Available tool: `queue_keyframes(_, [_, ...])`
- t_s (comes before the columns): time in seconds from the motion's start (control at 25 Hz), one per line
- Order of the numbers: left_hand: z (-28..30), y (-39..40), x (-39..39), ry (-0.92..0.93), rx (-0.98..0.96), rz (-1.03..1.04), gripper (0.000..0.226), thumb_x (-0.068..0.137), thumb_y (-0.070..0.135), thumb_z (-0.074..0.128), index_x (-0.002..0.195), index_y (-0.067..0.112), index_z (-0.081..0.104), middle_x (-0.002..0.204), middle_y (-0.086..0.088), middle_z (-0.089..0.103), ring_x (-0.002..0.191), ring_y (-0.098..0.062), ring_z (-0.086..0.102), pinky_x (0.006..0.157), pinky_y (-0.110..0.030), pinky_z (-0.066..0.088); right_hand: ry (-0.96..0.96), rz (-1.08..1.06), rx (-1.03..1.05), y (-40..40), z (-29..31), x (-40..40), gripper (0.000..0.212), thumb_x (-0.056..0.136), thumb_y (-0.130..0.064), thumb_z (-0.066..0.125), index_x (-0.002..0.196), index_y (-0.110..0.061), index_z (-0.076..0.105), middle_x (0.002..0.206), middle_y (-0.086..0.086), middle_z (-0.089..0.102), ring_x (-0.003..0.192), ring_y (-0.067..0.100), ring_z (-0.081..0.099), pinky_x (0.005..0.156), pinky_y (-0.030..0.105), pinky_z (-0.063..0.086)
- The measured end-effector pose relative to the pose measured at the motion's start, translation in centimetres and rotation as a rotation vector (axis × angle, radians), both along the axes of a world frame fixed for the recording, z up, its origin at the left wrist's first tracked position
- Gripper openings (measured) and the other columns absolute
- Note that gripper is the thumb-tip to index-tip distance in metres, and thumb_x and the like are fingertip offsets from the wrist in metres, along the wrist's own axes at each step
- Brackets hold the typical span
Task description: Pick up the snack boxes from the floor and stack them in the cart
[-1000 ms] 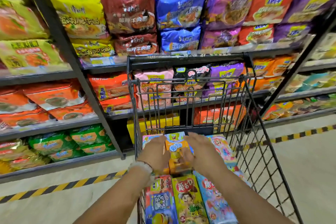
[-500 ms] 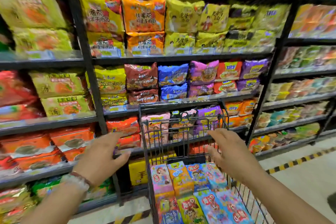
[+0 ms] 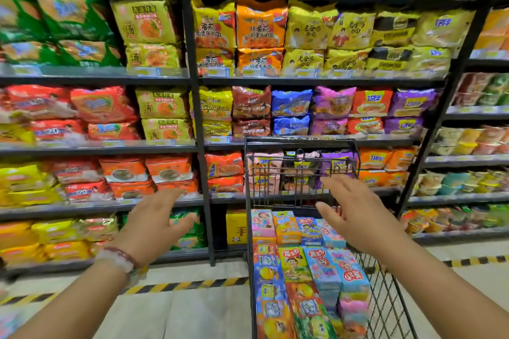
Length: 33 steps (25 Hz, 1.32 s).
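Both hands empty, fingers spread and relaxed: left hand (image 3: 154, 224) hangs clear of the cart (image 3: 301, 143) on its left, right hand (image 3: 358, 219) above the far rows. Snack boxes (image 3: 308, 264) lie packed flat in rows just under the right hand, likely so further layers sit level. No boxes visible on the floor (image 3: 179, 311).

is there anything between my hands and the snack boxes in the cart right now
Nothing visible. Both the left hand and right hand are open and empty, raised above the snack boxes. The cart is open on top, so the way down is unobstructed.
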<state>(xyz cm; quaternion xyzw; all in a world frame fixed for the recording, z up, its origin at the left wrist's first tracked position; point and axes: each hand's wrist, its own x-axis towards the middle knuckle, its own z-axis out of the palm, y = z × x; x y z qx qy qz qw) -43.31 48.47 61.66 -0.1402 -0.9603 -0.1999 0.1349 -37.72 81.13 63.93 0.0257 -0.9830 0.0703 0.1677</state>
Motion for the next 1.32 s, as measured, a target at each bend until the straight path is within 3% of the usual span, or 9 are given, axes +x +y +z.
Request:
queue_keyframes(0.48, [1.7, -12.3, 16.8, 0.081, -0.098, 0.374, 0.061, 0.085, 0.043, 0.062, 0.134, 0.010, 0.047, 0.131, -0.009, 0.054, 0.118, -0.028, 0.052, 0.098, -0.040, 0.039, 0.084, 0.359, 0.015, -13.5, 2.1, 4.6, 0.059, 0.095, -0.054, 0.033, 0.145, -0.022, 0.033, 0.146, 0.000, 0.036, 0.134, 0.019, 0.028, 0.109, 0.035, 0.024])
queue_keyframes(0.64, [2.2, -18.8, 22.6, 0.089, -0.147, 0.537, 0.072, 0.077, 0.061, 0.047, 0.125, 0.008, 0.055, 0.122, -0.012, 0.060, 0.112, -0.031, 0.056, 0.091, -0.043, 0.045, 0.052, 0.480, 0.012, -20.2, 2.4, 6.1, 0.058, 0.096, -0.052, 0.031, 0.147, -0.026, 0.024, 0.151, -0.001, 0.026, 0.138, 0.019, 0.021, 0.111, 0.035, 0.018])
queue_keyframes(0.8, [2.1, -25.9, 29.4, 0.047, -0.175, 0.691, 0.068, 0.084, 0.058, 0.052, 0.136, 0.014, 0.044, 0.136, -0.008, 0.050, 0.118, -0.027, 0.052, 0.097, -0.041, 0.042, 0.040, 0.614, 0.020, -28.7, 2.5, 8.5, 0.059, 0.095, -0.053, 0.029, 0.146, -0.025, 0.025, 0.151, -0.001, 0.027, 0.138, 0.019, 0.022, 0.112, 0.037, 0.020])
queue_keyframes(1.0, [2.4, -34.0, 38.4, 0.032, -0.255, 0.861, 0.093, 0.066, 0.074, 0.021, 0.131, 0.014, 0.049, 0.128, -0.006, 0.056, 0.114, -0.029, 0.055, 0.093, -0.042, 0.045, 0.019, 0.756, -0.016, -39.8, 1.3, 12.8, 0.055, 0.096, -0.052, 0.030, 0.144, -0.025, 0.029, 0.148, 0.000, 0.031, 0.136, 0.021, 0.025, 0.110, 0.037, 0.021])
queue_keyframes(1.32, [2.0, -43.0, 47.6, -0.042, -0.302, 1.030, 0.085, 0.072, 0.071, 0.030, 0.136, 0.016, 0.045, 0.140, -0.005, 0.047, 0.128, -0.025, 0.044, 0.106, -0.041, 0.036, -0.028, 0.892, -0.011, -53.1, -1.0, 17.9, 0.058, 0.095, -0.055, 0.027, 0.145, -0.025, 0.029, 0.149, 0.001, 0.029, 0.137, 0.022, 0.023, 0.110, 0.039, 0.022])
